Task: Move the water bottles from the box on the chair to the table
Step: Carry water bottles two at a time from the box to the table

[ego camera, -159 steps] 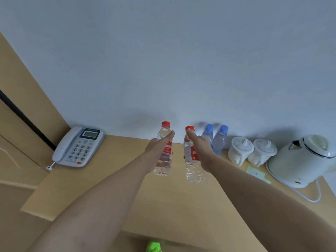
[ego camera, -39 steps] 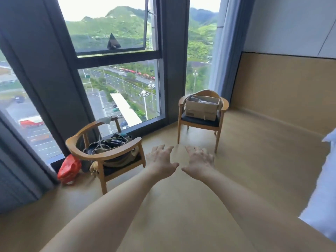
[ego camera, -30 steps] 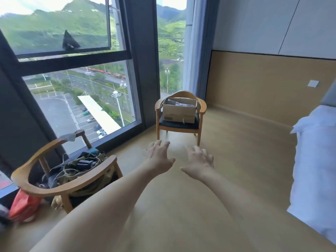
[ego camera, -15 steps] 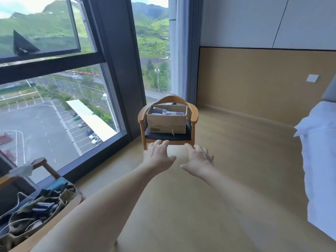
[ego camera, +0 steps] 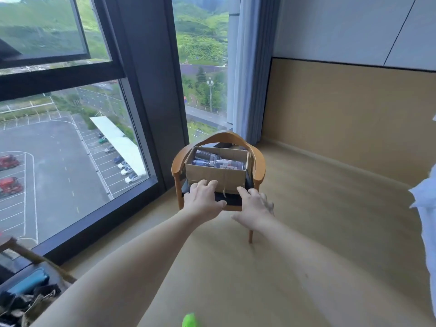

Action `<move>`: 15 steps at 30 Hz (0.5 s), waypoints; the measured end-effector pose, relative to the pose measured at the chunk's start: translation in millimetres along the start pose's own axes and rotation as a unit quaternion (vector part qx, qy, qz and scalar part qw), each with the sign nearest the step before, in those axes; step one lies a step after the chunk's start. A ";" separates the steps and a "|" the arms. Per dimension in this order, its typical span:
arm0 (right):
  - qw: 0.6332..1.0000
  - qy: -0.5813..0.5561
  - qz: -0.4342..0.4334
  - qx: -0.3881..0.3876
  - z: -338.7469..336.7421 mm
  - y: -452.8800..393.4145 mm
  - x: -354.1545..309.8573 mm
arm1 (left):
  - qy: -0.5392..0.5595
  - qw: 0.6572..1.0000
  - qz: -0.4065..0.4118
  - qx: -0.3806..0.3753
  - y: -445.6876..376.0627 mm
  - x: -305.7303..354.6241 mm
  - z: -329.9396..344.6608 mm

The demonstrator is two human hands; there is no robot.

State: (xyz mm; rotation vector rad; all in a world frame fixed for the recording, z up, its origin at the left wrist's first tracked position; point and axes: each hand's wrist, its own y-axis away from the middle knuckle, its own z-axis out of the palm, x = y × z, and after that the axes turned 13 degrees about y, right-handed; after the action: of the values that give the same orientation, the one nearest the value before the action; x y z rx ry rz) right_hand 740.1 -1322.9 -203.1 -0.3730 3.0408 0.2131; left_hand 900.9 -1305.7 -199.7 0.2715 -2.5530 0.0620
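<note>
1. The step in hand looked like the walk back to fetch more bottles: both arms were stretched out toward the chair point(ego camera: 218, 166), which stood by the window point(ego camera: 70, 138), and neither hand carried anything.
2. The left hand point(ego camera: 204, 200) and the right hand point(ego camera: 253, 207) hung in the air with fingers spread and relaxed, side by side in line with the chair's front edge; whether they were already close to it could not be told.
3. The box point(ego camera: 217, 175) sat on the chair's dark seat, between its curved wooden arms, with its top open.
4. The water bottles point(ego camera: 219, 162) lay on their sides inside the box, clear plastic with at least one pale label showing (their count could not be told).
5. The next move, as I judged it, called for reaching over the box's near wall and closing one hand around each bottle.
6. The table was not in view from the chair.
</note>
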 end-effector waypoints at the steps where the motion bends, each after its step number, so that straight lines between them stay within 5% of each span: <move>1: 1.000 0.001 0.000 0.002 0.5 -15.8 -2.5 | 0.002 1.000 0.001 -0.001 -16.8 -3.4 0.4; 15: 0.999 0.008 0.037 -0.015 -18.1 -319.9 -66.5 | -0.007 0.998 0.034 -0.050 -333.3 -73.1 -44.8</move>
State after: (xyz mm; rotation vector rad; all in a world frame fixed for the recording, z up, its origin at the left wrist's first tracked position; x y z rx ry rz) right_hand 882.0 -1617.3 -220.6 -0.2643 3.0741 0.2602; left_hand 1053.6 -1614.1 -206.2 0.1479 -2.5690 -0.0432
